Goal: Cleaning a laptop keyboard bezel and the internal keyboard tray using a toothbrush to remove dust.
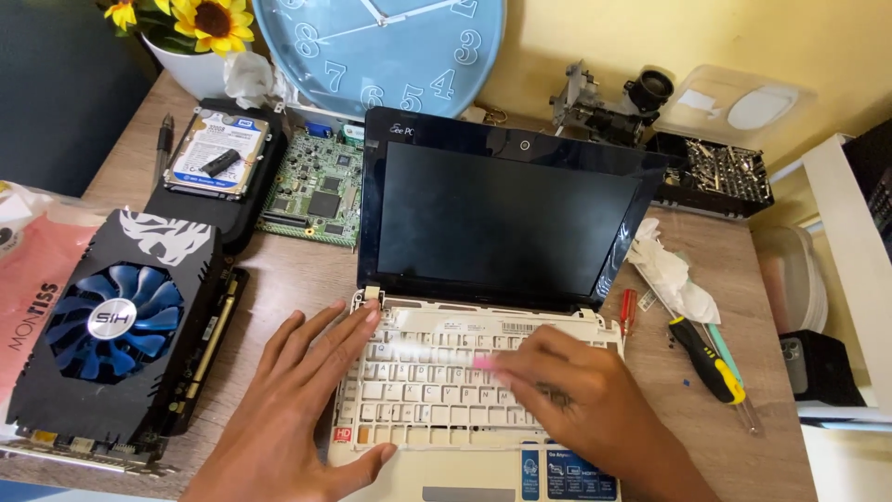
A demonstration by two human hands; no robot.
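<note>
Left hand: my left hand (297, 395) is lying open and flat, fingers spread, over the left edge of the small laptop (483, 307), gripping nothing.
Right hand: my right hand (581, 404) is curling loosely over the white keyboard (437, 386), pinching a thin pink tool (485, 363) whose tip is blurring against the keys.
Laptop: it is sitting directly under both hands, its dark screen (497, 218) standing upright just beyond my fingertips.
Left of my left hand: a graphics card with a blue fan (116, 321) is lying close, leaving only a narrow strip of wooden desk (288, 270) between.
Right of my right hand: a yellow-handled screwdriver (706, 363) and crumpled tissue (669, 270) are lying near, with some bare desk around them.
Beyond the screen: a green circuit board (316, 191), a hard drive (218, 153) and a blue wall clock (390, 46) are crowding the far edge.
</note>
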